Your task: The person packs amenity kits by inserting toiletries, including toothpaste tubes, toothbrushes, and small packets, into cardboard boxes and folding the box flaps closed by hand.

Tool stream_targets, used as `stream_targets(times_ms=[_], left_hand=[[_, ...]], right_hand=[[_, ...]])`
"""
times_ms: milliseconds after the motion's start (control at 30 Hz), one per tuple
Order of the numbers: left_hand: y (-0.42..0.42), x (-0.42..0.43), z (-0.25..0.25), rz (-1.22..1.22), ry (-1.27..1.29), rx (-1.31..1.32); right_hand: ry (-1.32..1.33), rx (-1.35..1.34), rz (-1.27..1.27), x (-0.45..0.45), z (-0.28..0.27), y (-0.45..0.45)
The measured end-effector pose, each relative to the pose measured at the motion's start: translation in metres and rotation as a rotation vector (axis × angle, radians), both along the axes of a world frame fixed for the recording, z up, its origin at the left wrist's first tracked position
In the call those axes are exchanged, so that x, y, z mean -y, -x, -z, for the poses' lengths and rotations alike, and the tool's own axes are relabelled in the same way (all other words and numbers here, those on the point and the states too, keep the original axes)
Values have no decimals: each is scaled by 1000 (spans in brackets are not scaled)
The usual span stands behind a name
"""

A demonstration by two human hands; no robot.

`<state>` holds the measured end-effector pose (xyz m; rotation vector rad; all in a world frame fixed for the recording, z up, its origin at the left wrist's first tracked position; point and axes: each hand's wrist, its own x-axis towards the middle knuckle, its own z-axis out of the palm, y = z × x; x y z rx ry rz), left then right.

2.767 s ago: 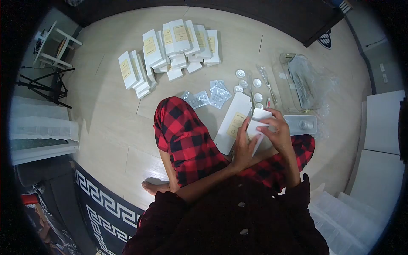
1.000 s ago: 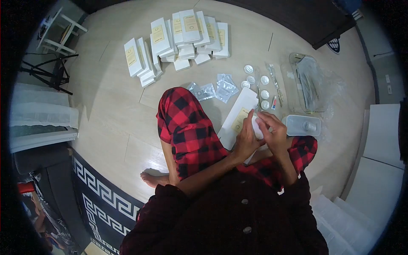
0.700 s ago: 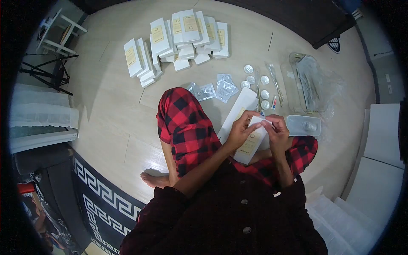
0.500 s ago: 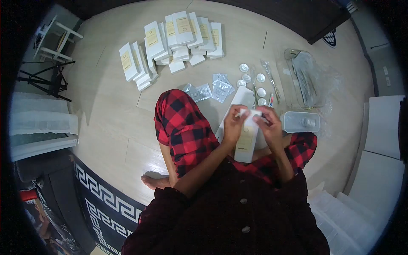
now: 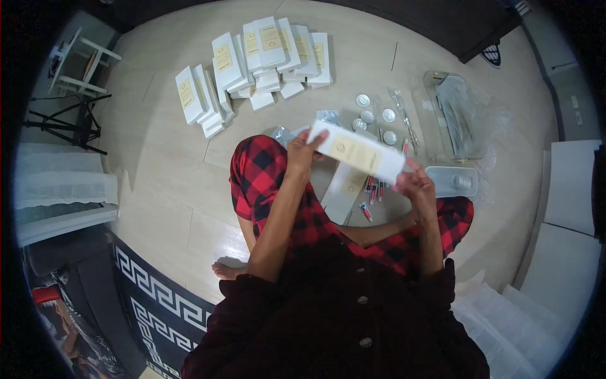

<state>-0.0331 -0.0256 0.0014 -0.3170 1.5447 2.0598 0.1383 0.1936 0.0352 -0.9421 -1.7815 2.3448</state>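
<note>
A long white box (image 5: 385,163) with a pale yellow label is held tilted in the air between my hands. My left hand (image 5: 305,151) grips its left end, thumb on top. At the right end, my right hand (image 5: 416,183) closes around the lower corner, slightly blurred. Beneath it another labelled white box (image 5: 341,196) lies on the floor between my legs. Several small red-and-white tubes (image 5: 374,191) lie beside that box, partly covered by the held one. Silver foil packets (image 5: 327,116) show behind my left hand.
Stacks of similar white boxes (image 5: 271,44) stand at the back. Round silver tins (image 5: 367,116) and thin wrapped sticks (image 5: 404,120) lie ahead. A clear tub (image 5: 453,117) and a small clear container (image 5: 449,182) are at the right, near my knee (image 5: 454,215).
The held box has turned from upright to nearly crosswise and lifted away from my lap. My hands have moved apart to its two ends, uncovering the tubes and the box below.
</note>
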Motion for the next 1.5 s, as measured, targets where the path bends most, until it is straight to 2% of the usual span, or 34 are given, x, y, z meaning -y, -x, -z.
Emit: stream_targets(times_ms=[33, 100, 167, 233, 267, 300, 333, 367, 400, 433, 467, 533, 567, 600, 633, 667, 733, 800, 833, 867, 933, 1000, 1033, 1067, 1133, 1200, 1267, 1300, 1367, 1400, 1467, 1500], left_hand=[[6, -3, -2, -202, -33, 41], [20, 4, -17, -318, 88, -80], [26, 8, -68, -301, 330, -640], [29, 14, -107, -302, 390, -968], [41, 19, -109, -302, 395, -972], [61, 21, -109, -257, 555, -954], [80, 24, -109, -214, 712, -932], [96, 28, -93, -305, 463, -778], [109, 30, -68, -379, 211, -620], [114, 29, -49, -441, 151, -599], [112, 32, -32, -432, 150, -603], [111, 36, -3, -404, 121, -398], [110, 39, 15, -401, 124, -395], [110, 43, 32, -406, 317, -393], [108, 44, 34, -408, 509, -391], [105, 44, 35, -409, 507, -396], [80, 38, 18, -501, 1165, -1112], [41, 20, 6, -283, 958, -1026], [15, 9, -7, -106, 860, -1013], [-4, 0, 5, 66, 739, -947], [-48, -21, 13, 332, 758, -911], [-76, -35, 12, 362, 780, -907], [-82, -40, 10, 379, 810, -891], [-85, -44, 7, 396, 805, -899], [-91, -53, -14, 431, 802, -854], [-92, -62, -27, 423, 724, -817], [-93, -70, -38, 401, 528, -509], [-95, -75, -41, 419, 525, -514], [-99, -84, -48, 248, 507, -912], [-100, -88, -53, 262, 506, -918], [-102, -90, -64, 324, 842, -971], [-102, -90, -62, 341, 844, -978]], right_hand=[[-25, -15, 130, 0, 0, 5], [-8, -3, 163, 1, 7, 5], [-22, 36, 131, 4, 11, 6], [2, 51, 67, 12, 28, 2], [22, 57, -2, 17, 39, 2], [29, 58, -5, 26, 48, -1], [-272, 69, -66, 36, 56, -3], [-581, 69, -120, 43, 62, -1], [-585, 57, -114, 50, 66, 1], [-743, 22, -169, 59, 71, -2], [-902, -9, -225, 68, 73, -4], [-921, 46, -277, 70, 57, 10], [-1056, 2, -253, 68, 55, 20], [-1189, -43, -228, 65, 55, 29], [-1188, -43, -228, 61, 56, 38], [-1190, 17, -283, 57, 56, 50], [-1195, 70, -327, 51, 57, 67], [-1154, 191, -452, 49, 60, 75], [-1150, 193, -440, 48, 60, 79], [-1121, 226, -411, 46, 59, 84], [-1086, 266, -368, 41, 59, 88], [-1154, 181, -378, 33, 59, 91], [-1164, 68, -283, 31, 45, 90], [-1160, 77, -267, 27, 31, 88], [-938, 70, -361, 19, -10, 85], [-887, 106, -311, 19, -41, 79], [-852, -119, -217, 18, -62, 70], [-792, -180, -182, 17, -70, 67], [-802, -161, -82, 16, -66, 60], [-808, -150, 3, 16, -63, 57], [-713, -162, 43, 19, -51, 52], [-627, -179, 67, 21, -51, 50]])
